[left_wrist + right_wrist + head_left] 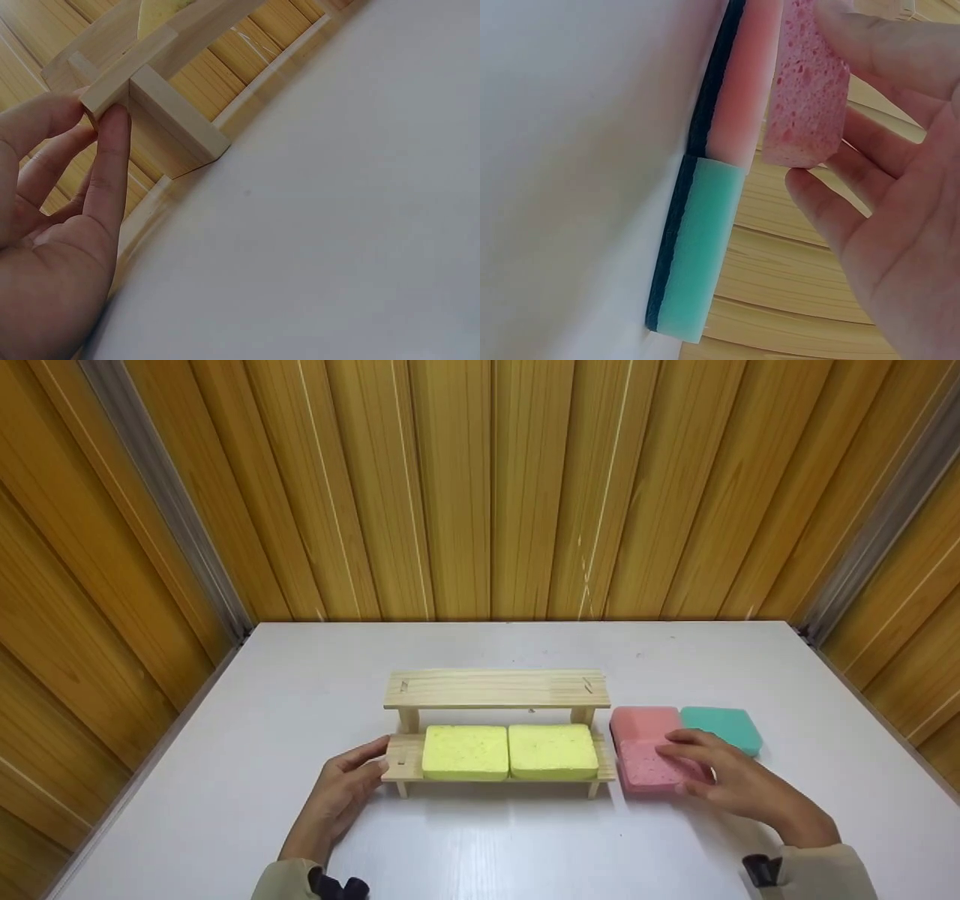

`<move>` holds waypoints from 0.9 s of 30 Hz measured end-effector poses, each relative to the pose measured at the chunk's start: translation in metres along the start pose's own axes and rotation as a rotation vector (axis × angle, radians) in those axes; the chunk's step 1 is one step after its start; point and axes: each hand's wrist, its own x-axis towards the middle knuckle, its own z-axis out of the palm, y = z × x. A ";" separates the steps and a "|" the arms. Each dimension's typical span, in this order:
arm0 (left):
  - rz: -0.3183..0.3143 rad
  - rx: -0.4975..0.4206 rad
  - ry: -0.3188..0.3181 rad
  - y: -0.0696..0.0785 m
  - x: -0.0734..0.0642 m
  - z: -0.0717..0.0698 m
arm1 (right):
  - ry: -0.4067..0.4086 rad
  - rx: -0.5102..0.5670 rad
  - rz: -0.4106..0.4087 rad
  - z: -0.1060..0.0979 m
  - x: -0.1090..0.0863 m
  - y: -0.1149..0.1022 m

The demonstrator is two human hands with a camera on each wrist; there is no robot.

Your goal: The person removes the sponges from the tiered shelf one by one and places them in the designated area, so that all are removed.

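A two-step wooden rack (495,690) stands mid-table, with two yellow sponges (465,751) side by side on its lower step. My left hand (345,787) pinches the left end of that step; in the left wrist view the thumb (109,169) presses at its corner. To the right of the rack, my right hand (739,776) holds a porous pink sponge (806,90) between thumb and fingers. This sponge overlaps the front of a smoother pink scrub sponge (645,721) with a dark backing. A teal scrub sponge (726,729) lies against that one's right side.
All of this stands on a white table (315,675). Wood-patterned panel walls (450,495) rise behind it and at both sides, with grey metal posts (180,510) at the corners.
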 end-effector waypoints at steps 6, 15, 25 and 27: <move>0.000 0.000 -0.006 0.000 0.000 -0.001 | -0.020 0.015 0.021 0.000 0.000 0.001; 0.004 -0.008 -0.015 0.000 -0.001 -0.001 | -0.057 0.008 0.028 0.000 0.002 0.002; 0.006 -0.024 -0.017 0.001 -0.001 0.000 | -0.019 -0.054 -0.021 0.004 0.003 0.005; 0.008 -0.017 -0.016 0.001 -0.001 0.000 | -0.005 -0.076 -0.037 0.004 0.003 0.006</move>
